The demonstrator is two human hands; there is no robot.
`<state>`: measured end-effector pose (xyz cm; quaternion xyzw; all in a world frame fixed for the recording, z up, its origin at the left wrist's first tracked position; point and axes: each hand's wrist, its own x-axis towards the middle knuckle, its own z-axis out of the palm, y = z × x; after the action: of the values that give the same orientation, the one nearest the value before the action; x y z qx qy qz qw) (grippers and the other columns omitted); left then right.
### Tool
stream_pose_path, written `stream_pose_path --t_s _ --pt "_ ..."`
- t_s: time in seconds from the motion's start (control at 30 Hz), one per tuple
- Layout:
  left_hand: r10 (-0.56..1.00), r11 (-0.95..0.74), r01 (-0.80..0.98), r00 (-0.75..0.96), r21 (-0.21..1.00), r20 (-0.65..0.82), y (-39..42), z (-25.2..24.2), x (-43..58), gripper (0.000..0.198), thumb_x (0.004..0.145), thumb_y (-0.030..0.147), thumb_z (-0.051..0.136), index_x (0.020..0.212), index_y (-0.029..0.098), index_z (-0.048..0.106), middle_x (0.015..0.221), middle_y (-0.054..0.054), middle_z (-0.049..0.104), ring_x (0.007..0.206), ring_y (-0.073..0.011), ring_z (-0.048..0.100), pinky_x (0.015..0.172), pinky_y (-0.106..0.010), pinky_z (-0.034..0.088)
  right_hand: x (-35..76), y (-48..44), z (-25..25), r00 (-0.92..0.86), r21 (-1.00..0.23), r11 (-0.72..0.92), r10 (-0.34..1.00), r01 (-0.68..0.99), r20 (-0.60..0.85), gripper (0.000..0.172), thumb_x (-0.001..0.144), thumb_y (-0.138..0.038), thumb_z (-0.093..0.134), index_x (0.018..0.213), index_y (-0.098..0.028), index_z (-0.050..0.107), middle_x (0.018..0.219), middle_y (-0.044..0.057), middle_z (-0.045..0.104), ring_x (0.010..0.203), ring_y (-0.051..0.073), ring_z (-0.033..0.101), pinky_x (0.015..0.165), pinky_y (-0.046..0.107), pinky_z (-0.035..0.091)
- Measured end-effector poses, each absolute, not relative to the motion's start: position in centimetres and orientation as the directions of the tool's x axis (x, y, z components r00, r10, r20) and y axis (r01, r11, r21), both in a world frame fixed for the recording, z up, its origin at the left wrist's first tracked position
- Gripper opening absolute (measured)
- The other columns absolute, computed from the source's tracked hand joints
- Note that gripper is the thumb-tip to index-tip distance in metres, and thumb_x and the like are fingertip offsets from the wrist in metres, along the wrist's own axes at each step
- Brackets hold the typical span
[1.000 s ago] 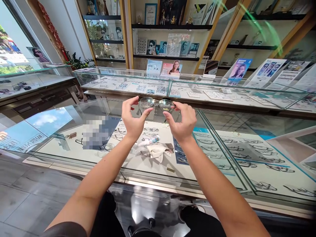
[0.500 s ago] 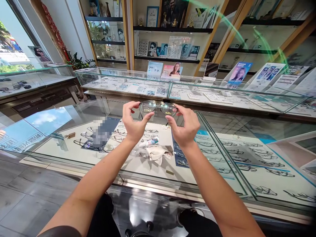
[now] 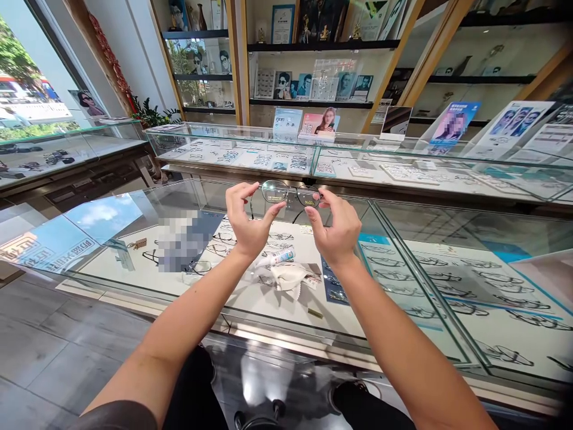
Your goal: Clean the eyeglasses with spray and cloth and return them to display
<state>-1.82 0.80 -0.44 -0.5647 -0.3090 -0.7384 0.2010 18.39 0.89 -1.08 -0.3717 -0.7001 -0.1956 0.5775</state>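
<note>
A pair of thin-rimmed eyeglasses is held up above the glass counter, its lenses printed with small gold lettering. My left hand pinches the left side of the frame between thumb and fingers. On the other side, my right hand grips the right lens edge the same way. The temples hang down behind the lenses. Below the hands, a crumpled white cloth and a white spray bottle lying on its side rest on the counter.
The glass display counter holds rows of eyeglasses at right. A blue printed sheet lies at left. Farther back stand another glass showcase and shelves with pictures. A small brown block lies near the front edge.
The view has shifted slightly, so the surroundings appear farther right. Both hands keep holding the eyeglasses, which have turned a little, with the temples showing lower.
</note>
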Motion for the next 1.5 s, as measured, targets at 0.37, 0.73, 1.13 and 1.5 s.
stream_pose_path --t_s 0.37,0.73,1.13,1.5 --pt "0.016 -0.718 0.67 -0.256 0.189 0.967 0.6 -0.3 -1.8 0.054 0.092 0.055 0.085 0.13 0.023 0.065 0.114 -0.006 0.066 0.108 -0.0214 0.064 0.086 -0.036 0.052 17.8 0.6 -1.2 -0.021 -0.232 0.68 0.341 0.696 0.94 0.05 0.113 -0.059 0.054 0.143 -0.02 0.064 0.123 0.014 0.079 0.103 0.027 0.076 0.089 0.043 0.06" --pt "0.03 -0.71 0.675 -0.255 0.201 0.966 0.5 -0.3 -2.0 0.057 0.09 0.056 0.087 0.131 0.024 0.065 0.115 -0.007 0.065 0.111 -0.0234 0.064 0.094 -0.041 0.054 17.6 0.6 -1.4 -0.025 -0.255 0.679 0.373 0.688 0.927 0.05 0.113 -0.059 0.051 0.139 -0.018 0.065 0.121 0.015 0.078 0.108 0.029 0.076 0.09 0.043 0.06" --pt "0.106 -0.755 0.606 -0.265 0.251 0.958 0.5 -0.2 -1.8 0.053 0.092 0.056 0.085 0.129 0.024 0.066 0.118 -0.008 0.069 0.112 -0.0229 0.067 0.089 -0.038 0.053 17.1 0.4 -1.2 0.054 -0.254 0.697 0.296 0.67 0.954 0.055 0.112 -0.06 0.051 0.153 -0.023 0.053 0.132 0.017 0.07 0.119 0.032 0.068 0.089 0.047 0.061" --pt "0.303 -0.765 0.497 -0.281 0.409 0.91 0.8 -0.7 -1.6 0.054 0.093 0.058 0.084 0.13 0.024 0.063 0.128 -0.011 0.068 0.118 -0.0239 0.07 0.096 -0.039 0.058 17.3 0.4 -1.1 0.056 -0.195 0.695 0.217 0.692 0.975 0.054 0.111 -0.054 0.056 0.158 -0.026 0.05 0.139 0.017 0.066 0.128 0.035 0.065 0.101 0.057 0.059"
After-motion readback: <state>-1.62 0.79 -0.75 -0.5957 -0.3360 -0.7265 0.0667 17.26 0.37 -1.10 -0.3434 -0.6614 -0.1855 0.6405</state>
